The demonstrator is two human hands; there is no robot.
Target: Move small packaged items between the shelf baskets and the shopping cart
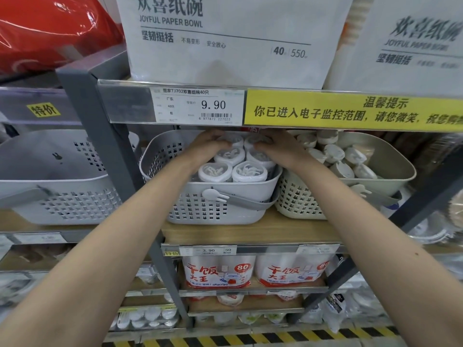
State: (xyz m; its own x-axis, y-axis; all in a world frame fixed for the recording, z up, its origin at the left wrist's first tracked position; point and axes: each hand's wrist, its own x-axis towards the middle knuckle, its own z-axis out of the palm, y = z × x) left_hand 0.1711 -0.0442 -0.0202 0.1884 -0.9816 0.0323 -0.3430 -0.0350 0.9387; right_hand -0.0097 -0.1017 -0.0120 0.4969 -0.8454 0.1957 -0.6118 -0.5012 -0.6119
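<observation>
- Both hands reach into the white perforated plastic basket with grey handle (215,196) on the wooden shelf, at its back row, just under the price-tag rail (175,106)
- Left hand (205,144) has its fingers curled over the top of a back-row white round plastic-wrapped pack of cutlery (231,140); right hand (273,146) has its fingers curled onto the neighbouring back pack; cannot tell if either grip is fully closed round its pack, fingertips are partly hidden
- Packs stand upright in rows of two, long axis vertical, round end caps facing up and slightly toward the camera; the front pair (248,171) is untouched
- Judgement: step is taking or seating the back packs; to do it well, pinch near the cap, lift straight up along the axis, then tilt out forward since the rail overhead leaves little room
- Risk: dragging sideways would topple the neighbours
- Beige perforated basket (390,171) sits just beside on the right, holding similar packs lying tilted
- Shopping cart not in view
</observation>
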